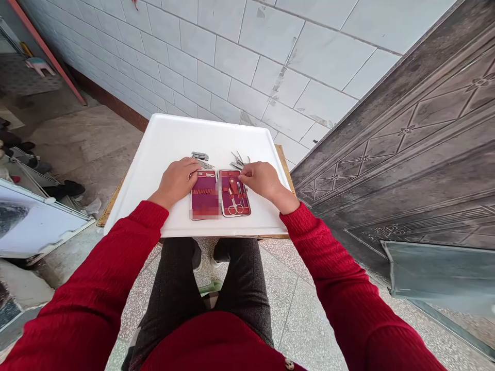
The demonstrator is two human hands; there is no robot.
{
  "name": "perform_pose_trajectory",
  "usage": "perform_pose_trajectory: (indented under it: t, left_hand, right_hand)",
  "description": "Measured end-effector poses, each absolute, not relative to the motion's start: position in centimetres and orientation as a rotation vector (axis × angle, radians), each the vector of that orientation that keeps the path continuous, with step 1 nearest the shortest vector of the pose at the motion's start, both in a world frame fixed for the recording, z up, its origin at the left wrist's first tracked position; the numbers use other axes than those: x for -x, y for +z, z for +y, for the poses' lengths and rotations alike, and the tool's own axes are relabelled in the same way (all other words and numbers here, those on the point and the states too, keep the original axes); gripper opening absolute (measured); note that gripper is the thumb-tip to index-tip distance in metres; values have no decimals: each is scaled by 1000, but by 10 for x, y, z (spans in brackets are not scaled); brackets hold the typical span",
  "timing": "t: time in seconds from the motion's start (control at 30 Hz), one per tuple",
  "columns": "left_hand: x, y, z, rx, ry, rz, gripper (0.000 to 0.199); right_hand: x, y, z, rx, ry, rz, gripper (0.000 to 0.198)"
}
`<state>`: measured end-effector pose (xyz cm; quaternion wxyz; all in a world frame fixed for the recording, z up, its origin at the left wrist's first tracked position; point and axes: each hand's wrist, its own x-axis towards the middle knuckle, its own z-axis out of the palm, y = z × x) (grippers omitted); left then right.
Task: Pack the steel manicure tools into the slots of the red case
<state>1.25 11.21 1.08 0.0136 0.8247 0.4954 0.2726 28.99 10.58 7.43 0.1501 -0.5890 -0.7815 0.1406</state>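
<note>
An open manicure case (pixel 204 198) with a dark red lining lies on the white tabletop. Small scissors (pixel 235 207) and a few slim tools sit in its right half; the left half has a row of mostly bare elastic loops. My left hand (pixel 178 179) is closed at the upper left edge of the case, thumb and fingers gripping that edge. At the upper right edge, my right hand (pixel 263 179) makes a pinch over the tool slots; what lies between its fingertips is hidden. Nail clippers (pixel 200 155) and metal pliers-like tools (pixel 240 161) lie beyond the case.
The white tabletop (pixel 154 149) with a raised rim rests on a wooden base. A tiled wall (pixel 232 62) stands behind it, and a dark patterned door (pixel 386 144) is close on the right. Shoes and a rack (pixel 46 185) are at the left.
</note>
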Motion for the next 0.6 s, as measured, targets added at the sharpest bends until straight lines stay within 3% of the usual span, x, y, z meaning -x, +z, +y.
perform_pose_trajectory:
  t: [0.23, 0.47, 0.6]
  left_hand:
    - [-13, 10, 113, -2553, 884, 1521, 38]
    - [-15, 8, 113, -2553, 894, 1528, 37]
    - [-14, 9, 113, -2553, 907, 1528, 37]
  right_hand:
    - [-290, 80, 58, 1646, 678, -2419, 14]
    - [-282, 77, 48, 1760, 384, -2657, 15]
    - [-278, 82, 57, 1693, 367, -2820, 14]
